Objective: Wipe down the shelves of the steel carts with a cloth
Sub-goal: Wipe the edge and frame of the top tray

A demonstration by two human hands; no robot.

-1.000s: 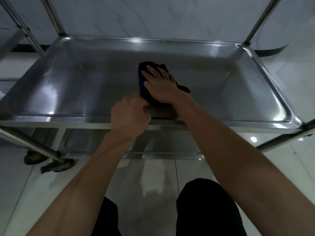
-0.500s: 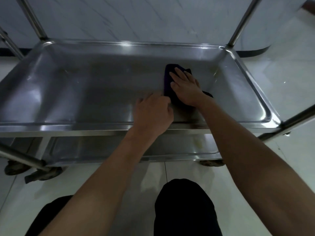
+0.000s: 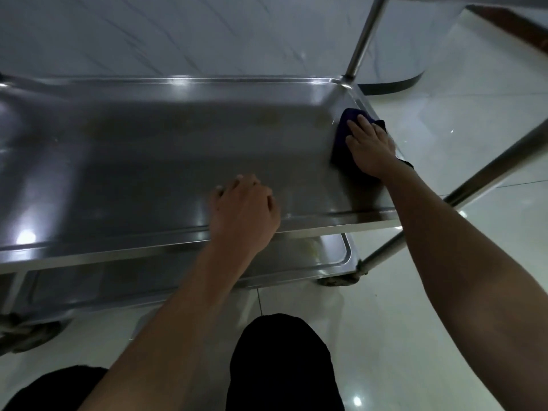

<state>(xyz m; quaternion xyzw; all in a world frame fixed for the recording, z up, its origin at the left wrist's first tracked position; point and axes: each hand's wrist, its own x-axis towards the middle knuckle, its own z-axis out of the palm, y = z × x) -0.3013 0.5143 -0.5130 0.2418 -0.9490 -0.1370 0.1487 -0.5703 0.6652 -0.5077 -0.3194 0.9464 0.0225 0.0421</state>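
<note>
Now dark blue cloth [image 3: 345, 130], crumpled under right hand [image 3: 370, 149].

A shiny pale tiled floor [image 3: 415, 336] lay below, a grey marble wall [image 3: 178, 34] stood behind, dark trouser knees [image 3: 281, 366] showed down low
</note>
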